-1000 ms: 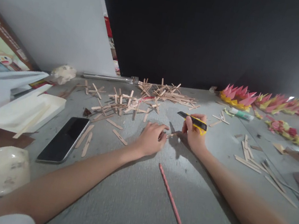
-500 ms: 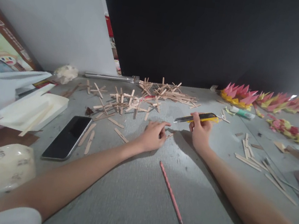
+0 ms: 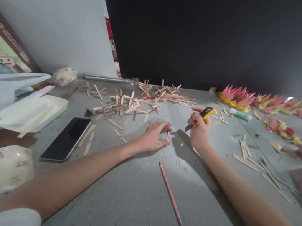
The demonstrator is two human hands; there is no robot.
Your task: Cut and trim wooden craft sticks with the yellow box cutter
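Observation:
My left hand [image 3: 155, 136] rests over the table with thumb and fingers curved around the two ends of a short wooden craft stick [image 3: 168, 136], gripping it lengthwise. In my right hand [image 3: 199, 131] is a yellow and black utility knife [image 3: 201, 118], wrapped by the fingers. Its dark end points down and left, toward the stick but apart from it; I cannot make out the blade. A pink pencil [image 3: 170, 195] lies on the table between my forearms.
Beyond my hands lies a pile of craft sticks [image 3: 171, 95], some crossed. A phone [image 3: 66, 139] and a white paper tray [image 3: 55, 106] are at left. Pink paper flowers [image 3: 237, 97], a glue stick [image 3: 240, 114] and loose sticks [image 3: 244, 162] are at right. A black panel [image 3: 211, 34] stands behind.
My left hand's thumb and fingers have spread and now hold the stick by its ends. The knife has turned from nearly level to steep, its front end lower, and moved slightly away from my left hand.

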